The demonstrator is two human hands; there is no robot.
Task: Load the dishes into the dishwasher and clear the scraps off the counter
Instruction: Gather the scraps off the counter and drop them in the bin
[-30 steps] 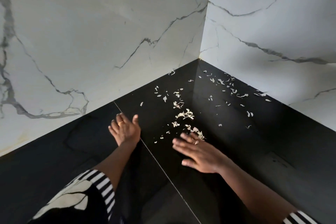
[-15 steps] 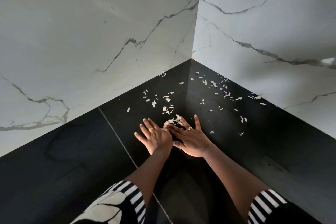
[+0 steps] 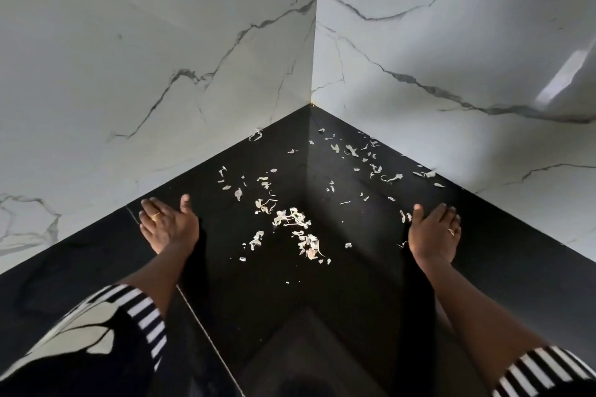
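Note:
Pale, papery scraps point(image 3: 292, 219) lie scattered over a glossy black counter point(image 3: 322, 300) in a corner, thickest in a small heap in the middle and thinner toward the back right wall. My left hand point(image 3: 167, 224) rests on the counter to the left of the scraps, fingers apart, a ring on one finger, holding nothing. My right hand point(image 3: 433, 230) rests to the right of them, also spread and empty, its thumb beside a few stray bits. No dishes or dishwasher are in view.
White marble walls point(image 3: 161, 58) with grey veins close the corner on the left and right. A thin seam point(image 3: 206, 329) runs diagonally across the counter under my left forearm. Striped sleeves show at the bottom corners.
Half a second ago both hands were together at the heap of scraps. They have since swung apart, left hand to the left and right hand to the right, leaving the scraps between them.

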